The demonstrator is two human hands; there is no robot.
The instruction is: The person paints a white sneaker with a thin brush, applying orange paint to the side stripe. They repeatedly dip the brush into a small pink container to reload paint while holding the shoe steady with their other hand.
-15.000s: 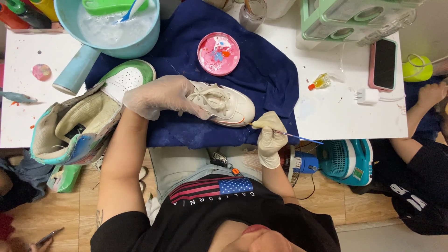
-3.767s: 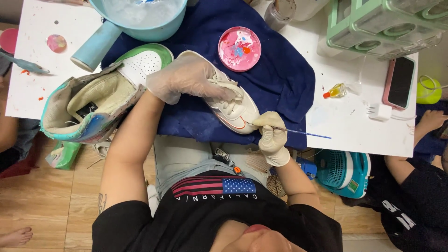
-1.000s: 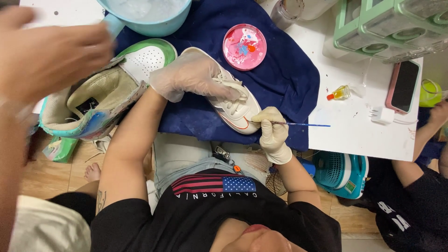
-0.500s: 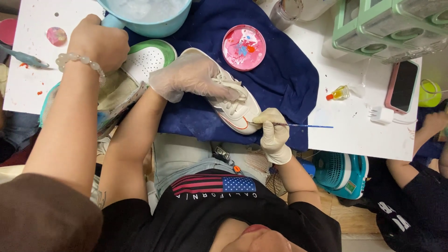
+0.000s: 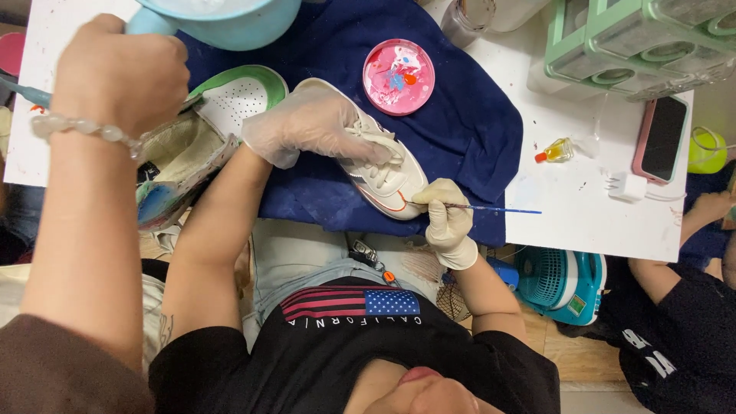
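A white sneaker (image 5: pixel 387 180) with an orange line along its side lies on a navy cloth (image 5: pixel 468 130). My left hand (image 5: pixel 307 123), in a clear glove, presses down on its laces and holds it. In a white glove, my right hand (image 5: pixel 447 218) grips a thin blue paintbrush (image 5: pixel 491 208), its tip touching the sneaker's side near the orange line. Just beyond the shoe sits a pink paint dish (image 5: pixel 398 77) with mixed colours.
Another person's hand (image 5: pixel 123 73), with a bead bracelet, reaches in from the left to a blue basin (image 5: pixel 222 19), above a green-and-white shoe (image 5: pixel 238 96). A small yellow bottle (image 5: pixel 556 151), a phone (image 5: pixel 663 138), a green organiser (image 5: pixel 636 38) and a teal fan (image 5: pixel 560 276) are at right.
The other person's arm has come in from the left and moved up to the blue basin. My hands have stayed on the sneaker, brush at its side.
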